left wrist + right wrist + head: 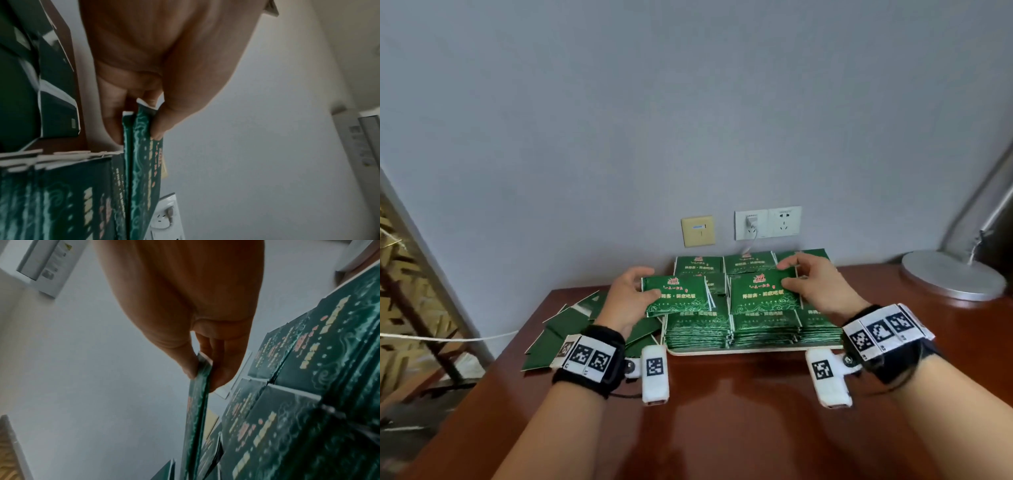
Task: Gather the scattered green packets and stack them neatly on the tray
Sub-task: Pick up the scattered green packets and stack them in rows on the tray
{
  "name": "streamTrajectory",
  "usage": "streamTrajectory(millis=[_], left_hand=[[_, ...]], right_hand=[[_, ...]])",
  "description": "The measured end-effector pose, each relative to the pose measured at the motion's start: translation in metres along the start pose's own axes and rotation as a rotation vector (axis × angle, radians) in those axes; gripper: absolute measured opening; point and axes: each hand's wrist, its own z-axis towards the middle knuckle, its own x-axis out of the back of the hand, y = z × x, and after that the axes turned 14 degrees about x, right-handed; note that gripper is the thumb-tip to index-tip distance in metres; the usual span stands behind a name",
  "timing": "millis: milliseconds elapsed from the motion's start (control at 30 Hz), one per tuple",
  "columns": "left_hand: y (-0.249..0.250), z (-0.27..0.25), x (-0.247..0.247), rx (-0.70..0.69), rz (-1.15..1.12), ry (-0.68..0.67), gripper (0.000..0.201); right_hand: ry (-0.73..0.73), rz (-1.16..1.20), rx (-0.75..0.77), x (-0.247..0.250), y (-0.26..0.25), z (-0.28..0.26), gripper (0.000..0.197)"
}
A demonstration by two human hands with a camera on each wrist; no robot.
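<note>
Stacks of green packets (750,329) fill a pale tray (739,351) against the wall. My left hand (635,287) pinches a couple of green packets (676,296) by their left edge, held just above the tray's left stacks; thumb on top in the left wrist view (158,128). My right hand (804,281) pinches another green packet (762,294) by its right edge over the middle stack, seen edge-on in the right wrist view (197,402). Loose green packets (565,329) lie scattered on the table left of the tray.
The brown wooden table (722,411) has open room in front of the tray. A round metal lamp base (952,274) stands at the back right. Wall sockets (767,222) with a plugged cable sit behind the tray. The table's left edge drops off near the scattered packets.
</note>
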Motion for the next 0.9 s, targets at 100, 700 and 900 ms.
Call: streamTrajectory(millis=[100, 700, 900], left_hand=[[0.008, 0.025, -0.015, 0.017, -0.012, 0.01, 0.036], [0.017, 0.091, -0.053, -0.005, 0.234, -0.087, 0.035], [0.024, 0.097, -0.052, 0.069, 0.079, -0.146, 0.028]], right_hand=[[0.011, -0.023, -0.038, 0.004, 0.019, 0.025, 0.02], [-0.228, -0.216, -0.146, -0.013, 0.052, 0.083, 0.032], [-0.214, -0.167, -0.142, -0.009, 0.047, 0.091, 0.033]])
